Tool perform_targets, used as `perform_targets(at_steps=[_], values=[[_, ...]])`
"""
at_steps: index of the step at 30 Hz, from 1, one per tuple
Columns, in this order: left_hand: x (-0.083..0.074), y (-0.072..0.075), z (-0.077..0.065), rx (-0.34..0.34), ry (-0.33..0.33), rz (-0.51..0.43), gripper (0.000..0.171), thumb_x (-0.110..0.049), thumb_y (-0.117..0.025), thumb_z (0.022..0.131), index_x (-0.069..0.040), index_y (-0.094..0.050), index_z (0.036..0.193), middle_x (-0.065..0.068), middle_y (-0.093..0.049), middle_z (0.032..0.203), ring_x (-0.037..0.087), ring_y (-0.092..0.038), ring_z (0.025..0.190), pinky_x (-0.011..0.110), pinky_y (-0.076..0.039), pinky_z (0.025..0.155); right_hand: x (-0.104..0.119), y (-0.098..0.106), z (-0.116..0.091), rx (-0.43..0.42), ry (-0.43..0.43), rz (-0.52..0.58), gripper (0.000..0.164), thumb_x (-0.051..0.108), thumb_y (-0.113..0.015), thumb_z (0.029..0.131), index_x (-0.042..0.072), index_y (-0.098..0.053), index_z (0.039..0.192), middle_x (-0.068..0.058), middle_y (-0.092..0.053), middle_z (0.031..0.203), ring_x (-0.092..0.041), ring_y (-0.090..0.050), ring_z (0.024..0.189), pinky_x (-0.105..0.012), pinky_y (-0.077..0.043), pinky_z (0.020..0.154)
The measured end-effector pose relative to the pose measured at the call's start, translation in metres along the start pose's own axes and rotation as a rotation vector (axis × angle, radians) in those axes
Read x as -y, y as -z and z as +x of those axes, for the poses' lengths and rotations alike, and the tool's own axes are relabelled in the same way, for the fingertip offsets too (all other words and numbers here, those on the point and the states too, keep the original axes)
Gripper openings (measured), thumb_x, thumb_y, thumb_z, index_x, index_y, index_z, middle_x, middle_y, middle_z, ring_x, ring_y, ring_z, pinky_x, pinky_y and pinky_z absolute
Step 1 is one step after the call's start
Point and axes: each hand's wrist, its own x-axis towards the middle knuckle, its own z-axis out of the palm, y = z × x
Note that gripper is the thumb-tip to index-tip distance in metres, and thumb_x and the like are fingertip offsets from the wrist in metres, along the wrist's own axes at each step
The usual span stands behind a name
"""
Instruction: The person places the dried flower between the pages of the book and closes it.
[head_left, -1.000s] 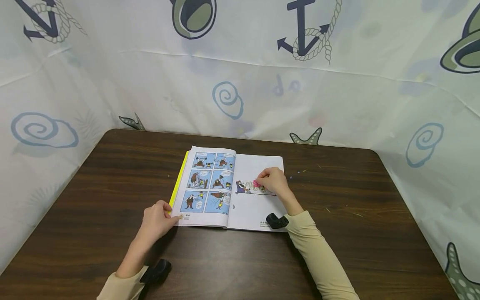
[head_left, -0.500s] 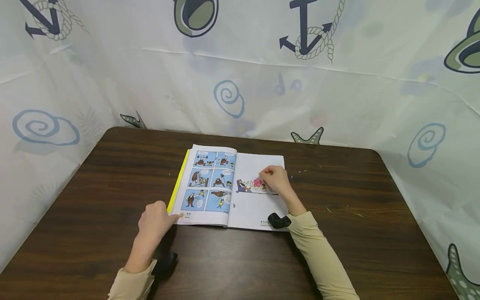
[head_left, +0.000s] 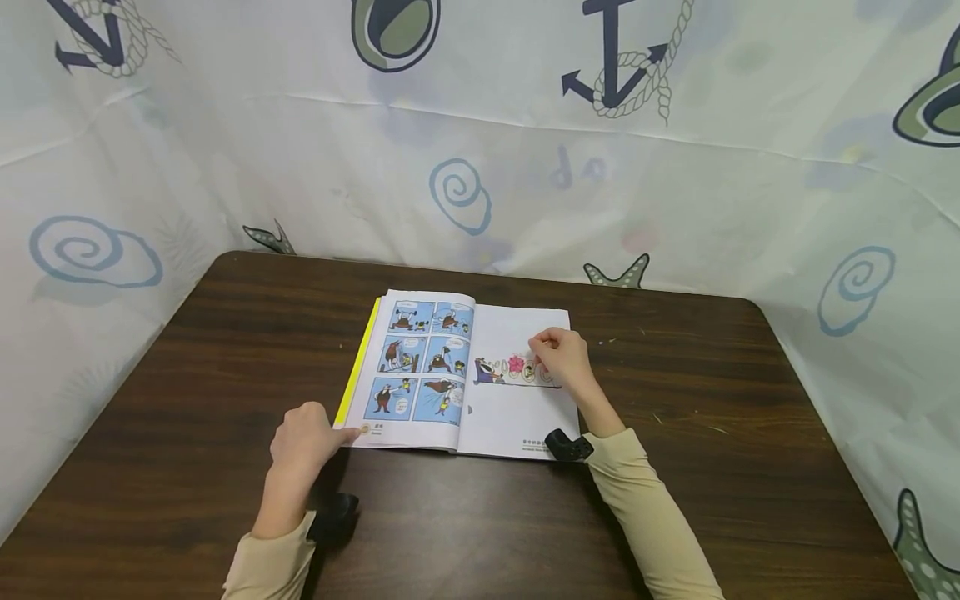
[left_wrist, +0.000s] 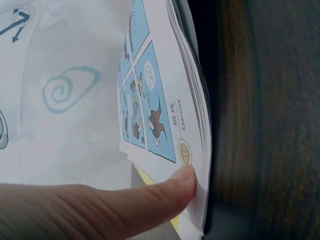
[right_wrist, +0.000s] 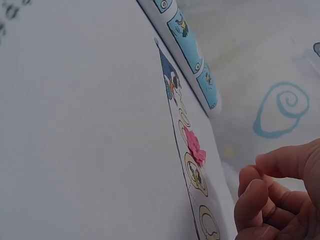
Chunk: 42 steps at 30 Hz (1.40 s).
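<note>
An open comic book [head_left: 417, 432] lies on the table. Its left page has blue comic panels; the right page is mostly white with a strip of drawing. My left hand [head_left: 303, 442] holds the book's lower left corner, the thumb [left_wrist: 160, 197] on the page beside the page number; the other fingers are hidden in the left wrist view. A small pink flower [right_wrist: 195, 146] lies on the drawn strip of the right page. My right hand [head_left: 562, 358] hovers above that page, right of the flower and apart from it. Its fingers are curled, thumb and index fingertips together, nothing visible between them.
Around the book spreads the dark wooden table [head_left: 720, 500], with tiny scraps [head_left: 657, 418] to the right. Behind stands a white curtain [head_left: 300, 167] printed with anchors, shells and starfish. Black wrist cameras [head_left: 567, 446] sit on both wrists.
My right hand has let go of the pink flower and drawn away to the right, leaving it on the page. The left hand has turned slightly, its thumb still on the page corner.
</note>
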Motion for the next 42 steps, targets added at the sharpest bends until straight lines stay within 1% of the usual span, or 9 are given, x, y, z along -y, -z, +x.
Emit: perform_targets(at_steps=[8,11,14,17,22,27,33,38,42], values=[[0.007,-0.003,0.006,0.036,0.011,-0.074,0.039,-0.027,-0.074,0.076,0.004,-0.054,0.066,0.009,-0.045,0.055,0.02,-0.05,0.043,0.026,-0.038,0.041,-0.002,0.006,-0.001,-0.03,-0.001,0.023,0.014,0.01,-0.061,0.089,-0.003,-0.066,0.086,-0.015,-0.061,0.065,-0.017,-0.052,0.048,-0.021,-0.037,0.046],[0.012,-0.004,0.006,0.052,0.029,-0.194,0.037,-0.027,-0.074,0.076,-0.001,-0.052,0.062,0.004,-0.044,0.051,0.017,-0.051,0.043,0.026,-0.041,0.042,-0.003,0.008,-0.001,-0.04,-0.011,0.045,0.013,0.009,-0.06,0.088,-0.003,-0.065,0.085,-0.015,-0.061,0.064,-0.016,-0.051,0.047,-0.02,-0.037,0.045],[0.015,-0.006,0.006,0.061,0.06,-0.401,0.035,-0.025,-0.074,0.078,0.003,-0.053,0.076,0.004,-0.05,0.057,0.015,-0.053,0.047,0.026,-0.047,0.046,-0.004,0.01,-0.001,-0.051,-0.009,0.057,0.013,0.008,-0.061,0.087,-0.004,-0.065,0.085,-0.014,-0.06,0.063,-0.016,-0.051,0.045,-0.019,-0.036,0.044],[0.014,-0.009,0.004,0.064,0.09,-0.708,0.039,-0.018,-0.071,0.082,0.008,-0.049,0.099,0.002,-0.058,0.066,0.011,-0.056,0.052,0.024,-0.051,0.052,-0.004,0.012,-0.001,-0.062,-0.004,0.061,0.012,0.007,-0.061,0.087,-0.005,-0.065,0.086,-0.013,-0.06,0.061,-0.014,-0.051,0.044,-0.019,-0.036,0.043],[-0.001,-0.023,-0.006,0.021,0.15,-1.206,0.031,-0.008,-0.064,0.087,0.006,-0.048,0.11,-0.007,-0.063,0.074,0.007,-0.061,0.063,0.02,-0.052,0.062,-0.005,0.015,-0.003,-0.081,-0.011,0.07,0.013,0.007,-0.061,0.088,-0.004,-0.066,0.087,-0.01,-0.059,0.061,-0.015,-0.05,0.047,-0.019,-0.037,0.044],[-0.025,-0.043,-0.019,-0.039,0.136,-1.482,0.035,-0.002,-0.06,0.089,-0.002,-0.045,0.121,-0.009,-0.064,0.089,0.006,-0.064,0.079,0.022,-0.052,0.073,-0.006,0.02,-0.005,-0.102,0.005,0.072,0.013,0.006,-0.06,0.088,-0.005,-0.066,0.087,-0.009,-0.058,0.06,-0.019,-0.051,0.048,-0.02,-0.036,0.044],[-0.055,-0.07,-0.03,-0.081,0.108,-1.5,0.042,0.001,-0.062,0.086,0.0,-0.044,0.124,-0.008,-0.062,0.094,0.005,-0.062,0.081,0.02,-0.05,0.072,-0.007,0.028,-0.008,-0.132,0.008,0.087,0.013,0.006,-0.06,0.088,-0.006,-0.066,0.088,-0.016,-0.06,0.064,-0.014,-0.05,0.047,-0.019,-0.039,0.045],[-0.075,-0.088,-0.034,-0.101,0.089,-1.425,0.048,0.004,-0.066,0.082,0.003,-0.044,0.124,-0.001,-0.063,0.103,0.004,-0.061,0.087,0.02,-0.049,0.078,-0.01,0.033,-0.008,-0.139,0.012,0.101,0.013,0.005,-0.06,0.088,-0.006,-0.066,0.088,-0.017,-0.061,0.065,-0.012,-0.05,0.046,-0.018,-0.041,0.046],[-0.085,-0.098,-0.036,-0.165,0.064,-1.312,0.05,0.005,-0.069,0.076,0.005,-0.048,0.121,0.009,-0.062,0.109,0.003,-0.058,0.087,0.018,-0.046,0.079,-0.012,0.037,-0.01,-0.152,0.014,0.094,0.013,0.007,-0.061,0.087,-0.005,-0.066,0.087,-0.017,-0.061,0.064,-0.021,-0.053,0.047,-0.019,-0.041,0.045]])
